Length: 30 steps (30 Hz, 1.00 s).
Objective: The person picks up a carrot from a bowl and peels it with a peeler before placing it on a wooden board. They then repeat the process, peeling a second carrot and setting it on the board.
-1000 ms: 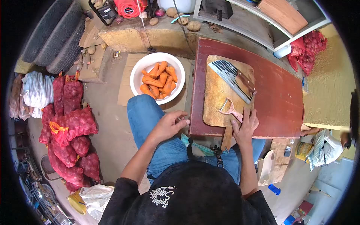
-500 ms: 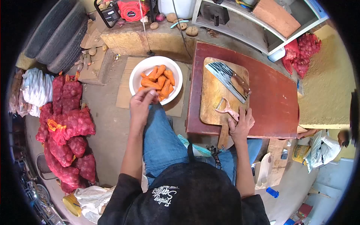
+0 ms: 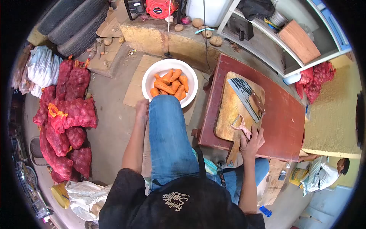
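Observation:
My left hand (image 3: 142, 110) hangs low beside my left knee, just below the rim of a white basin (image 3: 146, 84). Its fingers are bunched and too indistinct to show whether they hold anything. Several peeled carrots (image 3: 165, 87) lie in the basin. My right hand (image 3: 253, 143) rests at the lower edge of a wooden cutting board (image 3: 225, 124), thumb and fingers closed about the handle end of a pink peeler (image 3: 241, 125). The peeler lies on the board. Above it is a broad cleaver (image 3: 244, 97) with a dark patterned blade and brown handle.
The board sits on a dark red table (image 3: 281, 114). Red mesh sacks of onions (image 3: 72, 114) are piled at left, below stacked tires (image 3: 82, 32). A metal shelf (image 3: 263, 49) stands beyond the table. Another person (image 3: 324, 173) is at far right. Cardboard (image 3: 133, 89) lies under the basin.
My left hand has dropped from over the carrots to beside my knee. The whole view has shifted, with the basin and table appearing further right. My right hand stays at the peeler.

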Available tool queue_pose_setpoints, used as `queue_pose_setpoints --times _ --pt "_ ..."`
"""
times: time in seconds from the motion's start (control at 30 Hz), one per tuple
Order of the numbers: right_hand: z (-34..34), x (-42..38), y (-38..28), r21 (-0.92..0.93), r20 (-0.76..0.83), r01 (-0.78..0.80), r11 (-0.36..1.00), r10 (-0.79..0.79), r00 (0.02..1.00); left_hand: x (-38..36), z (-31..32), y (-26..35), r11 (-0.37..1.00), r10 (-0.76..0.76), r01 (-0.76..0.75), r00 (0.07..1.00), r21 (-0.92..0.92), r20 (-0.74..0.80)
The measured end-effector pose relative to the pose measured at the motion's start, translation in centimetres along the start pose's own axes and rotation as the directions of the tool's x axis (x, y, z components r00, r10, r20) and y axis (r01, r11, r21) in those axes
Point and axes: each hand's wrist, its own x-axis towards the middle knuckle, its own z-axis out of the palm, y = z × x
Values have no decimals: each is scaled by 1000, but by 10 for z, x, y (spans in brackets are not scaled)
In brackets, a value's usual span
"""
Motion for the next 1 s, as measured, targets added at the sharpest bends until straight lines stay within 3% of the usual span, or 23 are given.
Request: queue_pose_setpoints --times 0.13,0.37,0.5,0.7,0.87,1.0 --pt "3 2 1 17 24 -19 1000 18 1000 4 3 -36 954 -231 203 967 222 110" --pt "-2 3 -2 30 68 -84 996 82 994 22 126 -20 993 -92 109 946 -39 311" --pt "-1 5 -3 18 69 -75 997 74 995 34 150 -11 990 -34 80 934 -115 356" --pt "-2 6 -2 -10 115 -77 997 78 990 36 92 -50 988 -121 147 939 -57 322" --pt "-2 5 -3 -3 125 -74 997 73 989 14 28 -91 971 -240 232 936 61 258" --pt "-2 6 -6 -13 130 -77 997 78 988 8 -5 -96 956 -259 212 936 205 239"
